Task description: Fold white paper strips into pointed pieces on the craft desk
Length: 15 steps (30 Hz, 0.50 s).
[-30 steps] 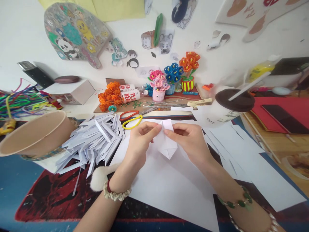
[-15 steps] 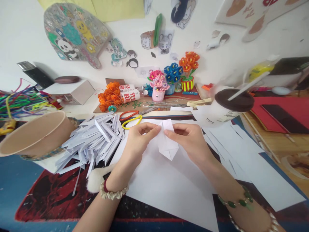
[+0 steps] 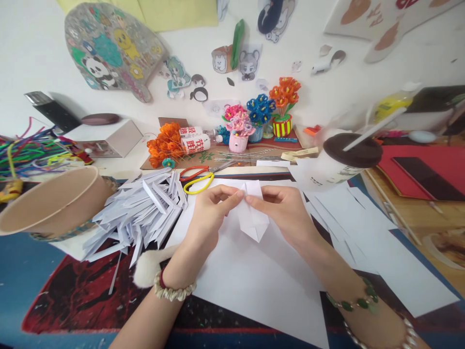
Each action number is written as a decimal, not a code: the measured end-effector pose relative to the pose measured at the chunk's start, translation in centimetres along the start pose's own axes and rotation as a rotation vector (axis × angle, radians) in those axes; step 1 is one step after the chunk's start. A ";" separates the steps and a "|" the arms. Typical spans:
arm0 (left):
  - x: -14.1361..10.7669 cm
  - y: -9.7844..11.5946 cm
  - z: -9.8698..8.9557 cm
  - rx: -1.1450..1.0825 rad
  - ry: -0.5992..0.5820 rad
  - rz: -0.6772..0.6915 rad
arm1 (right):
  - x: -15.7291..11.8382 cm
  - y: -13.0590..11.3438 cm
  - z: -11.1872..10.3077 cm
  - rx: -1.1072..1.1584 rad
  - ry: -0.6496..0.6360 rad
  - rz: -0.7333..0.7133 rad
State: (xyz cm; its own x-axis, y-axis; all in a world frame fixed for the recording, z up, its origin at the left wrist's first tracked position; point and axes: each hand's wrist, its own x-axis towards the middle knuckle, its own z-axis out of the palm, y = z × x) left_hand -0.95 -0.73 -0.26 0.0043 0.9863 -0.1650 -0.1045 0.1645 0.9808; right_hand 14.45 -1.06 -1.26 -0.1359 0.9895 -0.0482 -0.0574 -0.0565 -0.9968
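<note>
Between my two hands is a folded piece of white paper [image 3: 253, 217], its pointed end hanging down toward me. My left hand [image 3: 218, 208] pinches its upper left edge between thumb and fingers. On the other side, my right hand [image 3: 281, 206] grips it with the thumb on the front and the fingers behind. Both thumbs nearly meet at a crease near the top. Below lies a large white sheet [image 3: 261, 291]. A heap of folded paper strips [image 3: 145, 208] is left of my left hand, beside scissors [image 3: 198, 179] with red and yellow handles.
A beige paper bowl [image 3: 54, 203] stands at the left. White paper pieces [image 3: 378, 242] lie to the right, by a lidded cup with a straw [image 3: 348, 155]. Flowers in small pots [image 3: 238, 140] and a bottle [image 3: 196, 144] are along the back. A dark phone [image 3: 428, 177] rests on red.
My left thumb has slid slightly right, closer to my right thumb at the crease. The left wrist has shifted a little right. The folded paper stays in both hands.
</note>
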 end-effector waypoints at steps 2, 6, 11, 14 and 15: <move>-0.1 0.0 0.1 0.002 -0.003 0.007 | -0.1 0.0 0.0 -0.005 0.001 -0.008; -0.1 0.0 -0.1 0.018 -0.014 0.006 | -0.1 -0.1 0.0 -0.042 0.030 -0.032; 0.2 0.5 -0.7 0.187 -0.062 0.043 | 0.2 0.1 -0.1 -0.020 0.007 0.004; 0.2 0.8 -0.8 0.271 -0.045 0.136 | 0.3 0.2 -0.2 0.017 -0.023 0.040; 0.2 0.9 -0.7 0.282 -0.040 0.156 | 0.3 0.2 -0.2 0.021 -0.036 0.048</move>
State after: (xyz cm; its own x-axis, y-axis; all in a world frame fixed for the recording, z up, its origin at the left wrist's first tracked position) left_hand -1.76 -0.45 0.50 0.0493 0.9987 -0.0113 0.1727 0.0026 0.9850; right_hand 14.62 -0.72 -1.46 -0.1740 0.9803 -0.0931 -0.0709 -0.1067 -0.9918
